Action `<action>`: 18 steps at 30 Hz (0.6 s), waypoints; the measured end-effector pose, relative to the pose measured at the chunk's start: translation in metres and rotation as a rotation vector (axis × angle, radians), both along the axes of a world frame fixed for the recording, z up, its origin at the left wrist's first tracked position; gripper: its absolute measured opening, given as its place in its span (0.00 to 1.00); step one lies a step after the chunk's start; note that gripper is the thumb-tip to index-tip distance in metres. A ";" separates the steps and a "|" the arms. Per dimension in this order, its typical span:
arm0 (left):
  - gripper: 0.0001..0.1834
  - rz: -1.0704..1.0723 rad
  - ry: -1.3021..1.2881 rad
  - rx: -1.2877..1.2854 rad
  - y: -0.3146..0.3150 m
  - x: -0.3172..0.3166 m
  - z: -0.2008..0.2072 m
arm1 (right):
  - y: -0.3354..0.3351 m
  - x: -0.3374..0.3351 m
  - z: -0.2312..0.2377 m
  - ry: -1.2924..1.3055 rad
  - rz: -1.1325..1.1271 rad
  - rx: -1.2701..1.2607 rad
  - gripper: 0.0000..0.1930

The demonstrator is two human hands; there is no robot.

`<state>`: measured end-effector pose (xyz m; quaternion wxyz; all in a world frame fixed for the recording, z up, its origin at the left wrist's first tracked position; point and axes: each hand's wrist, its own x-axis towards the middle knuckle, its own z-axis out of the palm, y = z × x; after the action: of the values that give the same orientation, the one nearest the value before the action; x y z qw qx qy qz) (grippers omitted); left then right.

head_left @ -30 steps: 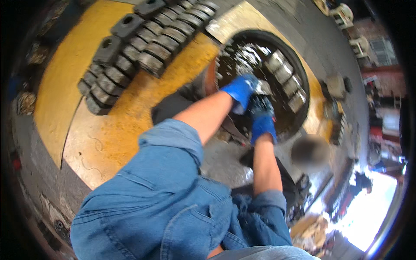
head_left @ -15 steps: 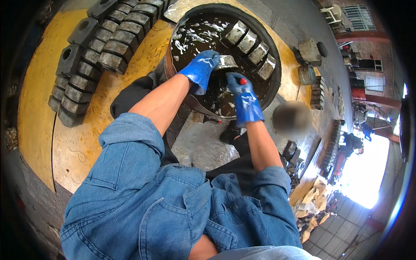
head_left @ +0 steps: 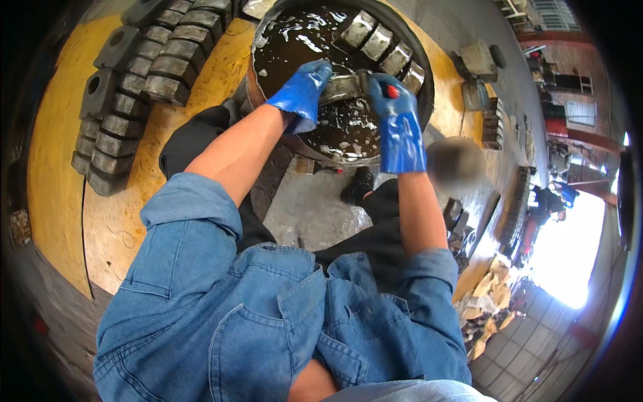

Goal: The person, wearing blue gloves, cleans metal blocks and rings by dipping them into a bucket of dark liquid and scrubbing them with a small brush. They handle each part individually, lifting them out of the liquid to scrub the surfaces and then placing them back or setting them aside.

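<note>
In front of me stands a round drum holding dark, shiny liquid with pale foam. My left hand, in a blue rubber glove, is closed on the near end of a curved metal block over the liquid. My right hand, gloved alike, is wrapped round a tool with a red handle end; its dark head meets the block's right end. Its exact kind is hard to make out. Several similar metal blocks sit in a row along the drum's far right side.
On yellow boards at the left stand rows of metal blocks and dark blocks with round holes. Right of the drum are round containers and another row of blocks. Crumpled paper lies at the lower right.
The metal block has turned and now shows more between my hands. My right hand has moved right and up, bringing the tool against the block's end. My left hand shifted slightly left and up.
</note>
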<state>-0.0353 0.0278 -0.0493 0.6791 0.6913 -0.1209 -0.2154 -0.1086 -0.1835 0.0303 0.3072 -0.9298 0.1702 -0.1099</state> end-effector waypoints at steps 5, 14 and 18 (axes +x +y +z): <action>0.28 0.039 0.103 -0.040 0.005 0.026 -0.027 | 0.057 0.002 0.005 -0.030 0.249 -0.247 0.12; 0.36 0.097 0.478 -0.178 0.003 0.045 -0.028 | 0.081 -0.032 0.020 -0.018 0.547 -0.309 0.08; 0.37 0.000 0.356 -0.077 0.008 0.039 -0.015 | 0.025 -0.022 -0.010 -0.273 0.235 -0.115 0.10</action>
<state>0.0036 0.0360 -0.0640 0.7158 0.6158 -0.0070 -0.3293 -0.1310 -0.1586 0.0201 0.2846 -0.9358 0.0108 -0.2078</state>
